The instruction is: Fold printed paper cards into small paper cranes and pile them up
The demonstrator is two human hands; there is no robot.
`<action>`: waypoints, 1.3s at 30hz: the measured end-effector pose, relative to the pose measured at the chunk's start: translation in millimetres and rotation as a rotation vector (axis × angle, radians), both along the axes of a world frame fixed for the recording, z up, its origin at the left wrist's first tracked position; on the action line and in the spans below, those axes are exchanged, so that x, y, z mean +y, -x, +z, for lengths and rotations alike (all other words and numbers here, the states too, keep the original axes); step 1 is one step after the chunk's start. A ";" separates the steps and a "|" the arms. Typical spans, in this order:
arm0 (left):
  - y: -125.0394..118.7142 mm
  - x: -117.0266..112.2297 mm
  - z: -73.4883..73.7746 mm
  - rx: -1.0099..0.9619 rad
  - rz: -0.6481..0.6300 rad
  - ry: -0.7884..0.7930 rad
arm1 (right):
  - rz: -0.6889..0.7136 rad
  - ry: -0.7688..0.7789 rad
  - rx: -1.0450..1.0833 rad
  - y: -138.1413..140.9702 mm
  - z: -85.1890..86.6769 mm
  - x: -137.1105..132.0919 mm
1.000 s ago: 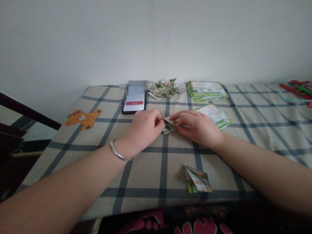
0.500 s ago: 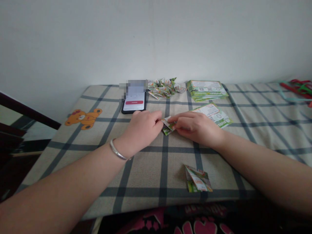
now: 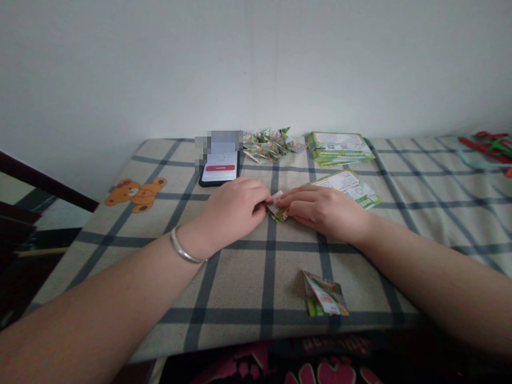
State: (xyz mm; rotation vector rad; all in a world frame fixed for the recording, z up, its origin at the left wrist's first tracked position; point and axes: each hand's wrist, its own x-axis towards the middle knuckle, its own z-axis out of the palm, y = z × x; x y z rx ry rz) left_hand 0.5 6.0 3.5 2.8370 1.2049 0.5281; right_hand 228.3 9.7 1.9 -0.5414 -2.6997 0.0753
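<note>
Green and white paper (image 3: 279,212), folded small, lies mid-frame in the head view, on the checked worktop (image 3: 236,282). At its left edge the left hand (image 3: 240,208) is narrow, fingers drawn together and touching; whether they pinch it I cannot tell. From the right, fingertips of the right hand (image 3: 326,210) rest on the paper; its thumb is hidden, so its grip cannot be told. Just beyond that hand lies a card (image 3: 366,194), partly covered. Lower centre-right holds a folded piece (image 3: 326,296). At upper centre, left to right: phone (image 3: 220,175), folded pile (image 3: 268,148), card stack (image 3: 340,146).
</note>
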 end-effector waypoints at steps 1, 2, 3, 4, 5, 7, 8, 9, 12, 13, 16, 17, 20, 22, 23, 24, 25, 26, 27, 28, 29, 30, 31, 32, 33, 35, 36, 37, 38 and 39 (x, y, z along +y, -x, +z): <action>0.1 -1.0 0.7 0.014 0.003 -0.005 | 0.008 -0.004 -0.003 0.3 0.7 -0.1; 0.2 -1.9 1.1 0.029 0.004 -0.010 | 0.016 -0.010 -0.005 0.6 1.6 -0.2; 0.3 -2.5 1.3 0.040 0.005 -0.014 | 0.025 -0.013 -0.010 0.9 2.7 -0.5; 0.4 -3.0 1.4 0.048 0.007 -0.019 | 0.030 -0.014 -0.021 1.2 4.0 -0.8; 0.6 -3.3 1.3 0.056 0.007 -0.022 | 0.033 -0.015 -0.033 1.5 5.3 -1.1; 0.8 -3.6 0.7 0.062 0.005 -0.030 | 0.036 -0.021 -0.064 2.0 7.5 -1.9; 0.9 -3.6 0.3 0.061 0.003 -0.034 | 0.034 -0.026 -0.078 2.1 8.3 -2.3; 1.0 -3.5 -0.1 0.058 0.001 -0.038 | 0.032 -0.033 -0.089 2.0 8.8 -2.6; 0.9 -2.9 -0.9 0.049 -0.018 -0.052 | 0.032 -0.052 -0.092 1.1 8.6 -2.9; 0.9 -2.6 -0.9 0.050 -0.026 -0.056 | 0.037 -0.057 -0.086 0.7 8.2 -2.9; 1.4 -2.0 -0.3 0.077 -0.038 -0.072 | 0.053 -0.057 -0.070 -0.5 7.3 -2.9; 1.7 -1.9 0.1 0.090 -0.040 -0.080 | 0.054 -0.050 -0.068 -0.8 7.2 -3.0; 2.7 -1.8 1.4 0.132 -0.057 -0.110 | 0.025 -0.015 -0.057 -1.3 6.9 -4.0; 2.9 -2.1 2.3 0.156 -0.062 -0.125 | -0.007 0.015 -0.063 -1.7 6.2 -4.7; 2.9 -2.3 2.7 0.167 -0.058 -0.128 | -0.024 0.031 -0.066 -1.9 5.8 -5.0; 2.7 -2.5 3.2 0.176 -0.052 -0.130 | -0.036 0.047 -0.065 -2.1 5.3 -5.2; 2.6 -2.6 3.6 0.185 -0.048 -0.131 | -0.042 0.062 -0.061 -2.2 4.9 -5.4; 2.5 -2.7 4.0 0.195 -0.045 -0.132 | -0.044 0.075 -0.052 -2.2 4.6 -5.5; 2.4 -2.6 4.4 0.206 -0.051 -0.134 | -0.045 0.083 -0.041 -2.1 4.6 -5.6; 2.4 -2.4 4.6 0.217 -0.061 -0.140 | -0.045 0.087 -0.035 -1.9 4.8 -5.8; 2.5 -2.1 4.7 0.228 -0.070 -0.145 | -0.044 0.086 -0.036 -1.5 5.2 -5.9; 2.6 -1.7 4.6 0.237 -0.081 -0.152 | -0.044 0.085 -0.040 -1.0 5.9 -6.1; 2.9 -1.2 4.4 0.243 -0.089 -0.159 | -0.046 0.082 -0.047 -0.5 6.6 -6.2; 3.3 -0.7 3.9 0.247 -0.096 -0.167 | -0.047 0.078 -0.053 -0.1 7.3 -6.4; 3.9 0.0 3.3 0.247 -0.102 -0.174 | -0.048 0.072 -0.058 0.4 8.0 -6.6; 5.2 1.3 1.8 0.244 -0.110 -0.185 | -0.059 0.059 -0.073 1.2 8.8 -7.3; 5.9 1.9 1.0 0.242 -0.113 -0.186 | -0.071 0.049 -0.084 1.7 9.0 -8.0; 6.6 2.3 0.3 0.242 -0.115 -0.182 | -0.087 0.041 -0.097 2.4 8.9 -9.0; 7.1 2.7 -0.2 0.245 -0.114 -0.172 | -0.104 0.026 -0.110 3.3 8.6 -10.2; 7.4 2.9 -0.4 0.247 -0.112 -0.161 | -0.127 0.010 -0.123 4.3 8.1 -11.6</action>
